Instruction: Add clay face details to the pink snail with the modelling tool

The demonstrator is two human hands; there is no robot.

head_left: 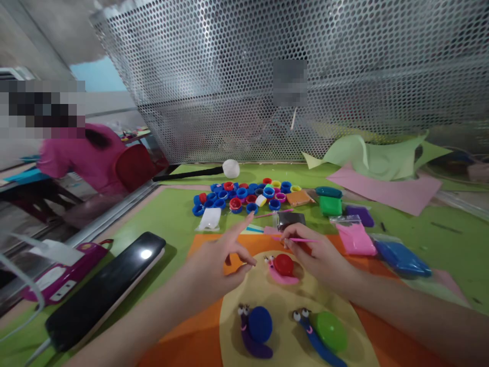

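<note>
My right hand [313,255] pinches a thin pink stick-like tool [305,240] above the paper, right of a pink clay snail with a red shell [283,265]. My left hand [219,267] is on that snail's other side. Its index finger points out while the thumb and another finger pinch together near the snail's eyes; anything between them is too small to make out. Closer to me are a purple snail with a blue shell [260,324] and a blue snail with a green shell [331,331]. All lie on a yellow rounded sheet [282,351] over orange paper [179,349].
Several bottle caps [241,193] are heaped behind. Bagged clay in pink [356,238], blue [403,256] and black [290,220] lies around. A black power bank-like box [107,285] and magenta power strip [66,272] are at left. A person in pink [82,158] sits beyond; perforated metal [229,76] stands behind.
</note>
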